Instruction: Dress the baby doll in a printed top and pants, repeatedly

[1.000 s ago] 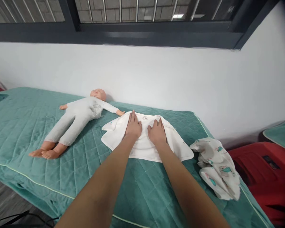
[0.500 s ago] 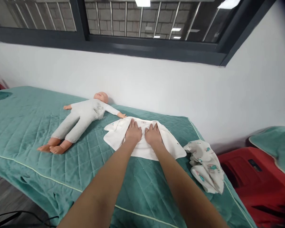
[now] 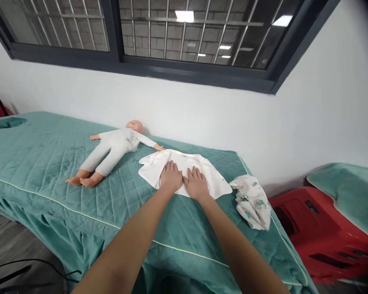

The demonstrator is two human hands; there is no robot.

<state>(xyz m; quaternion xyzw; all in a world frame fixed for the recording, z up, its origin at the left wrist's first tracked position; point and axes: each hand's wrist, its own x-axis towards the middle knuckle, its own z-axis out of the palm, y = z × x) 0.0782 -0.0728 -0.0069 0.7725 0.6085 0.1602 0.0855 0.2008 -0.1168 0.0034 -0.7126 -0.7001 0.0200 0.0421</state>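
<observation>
A small white baby shirt lies spread on the green quilted bed cover, its neckline with a small printed label towards the wall. My left hand rests flat on the left half of the shirt, fingers stretched towards the neckline. Flat on the right half lies my right hand, its fingers also stretched, thumbs of both hands close together. To the left, a baby doll in a white body suit lies on its back, one hand by the shirt's upper left edge.
A crumpled white patterned baby garment lies right of the shirt. The green bed runs along a white wall beneath a barred window. A red plastic stool with green cloth stands right. Black cables cross the floor at lower left.
Both hands have slid down the shirt, away from its neckline and towards me, and now lie flatter. The view has tilted up and shifted slightly.
</observation>
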